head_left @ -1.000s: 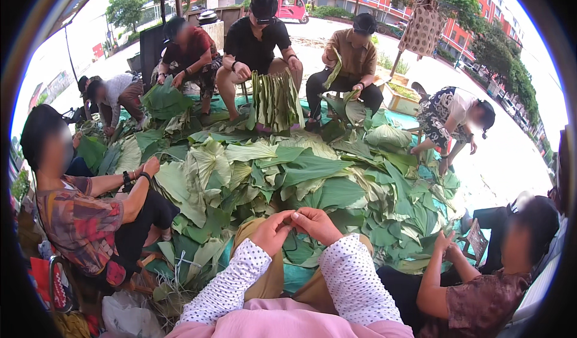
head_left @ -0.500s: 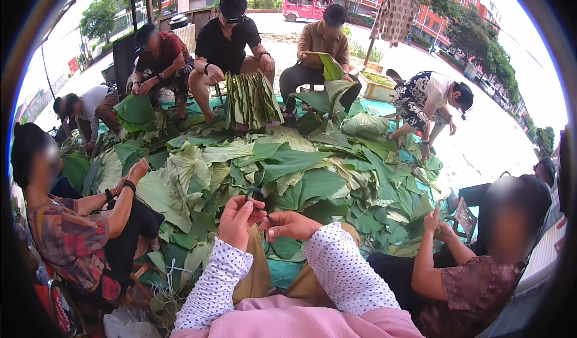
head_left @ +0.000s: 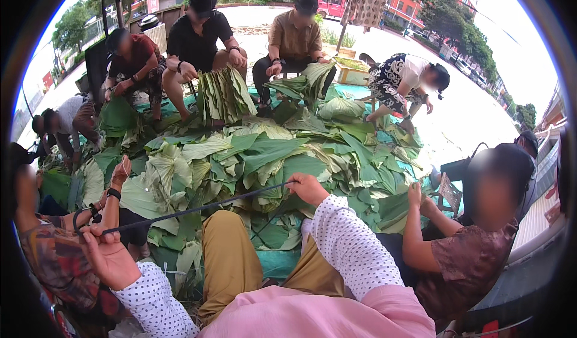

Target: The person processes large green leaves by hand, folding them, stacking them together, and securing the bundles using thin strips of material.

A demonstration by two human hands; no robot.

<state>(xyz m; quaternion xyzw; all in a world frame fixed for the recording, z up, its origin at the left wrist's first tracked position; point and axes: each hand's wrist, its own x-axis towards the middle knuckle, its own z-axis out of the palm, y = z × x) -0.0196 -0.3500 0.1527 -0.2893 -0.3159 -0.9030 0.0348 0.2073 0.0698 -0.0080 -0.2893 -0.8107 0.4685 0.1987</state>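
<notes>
A thin dark cord [head_left: 198, 209] runs taut and slanting between my hands, above my knees. My left hand [head_left: 111, 258], low at the left, has its fingers closed on one end, where the cord bends into a small loop. Higher and nearer the middle, my right hand [head_left: 309, 189] pinches the cord's other part. Just beyond my knees lies a broad heap of large green leaves [head_left: 270, 152], which look like lotus leaves; neither hand touches them.
Several people sit around the heap, close on my left and right. Across from me, a person in black has a bundle of folded leaves [head_left: 223, 94] before them. A green sheet [head_left: 279, 263] shows under the heap. Beyond are a planter box [head_left: 351, 73] and a pink vehicle [head_left: 330, 3].
My hands were together in front of me, with the dark cord bunched up. They have moved apart, the left far to the left, stretching the cord. The view has shifted right.
</notes>
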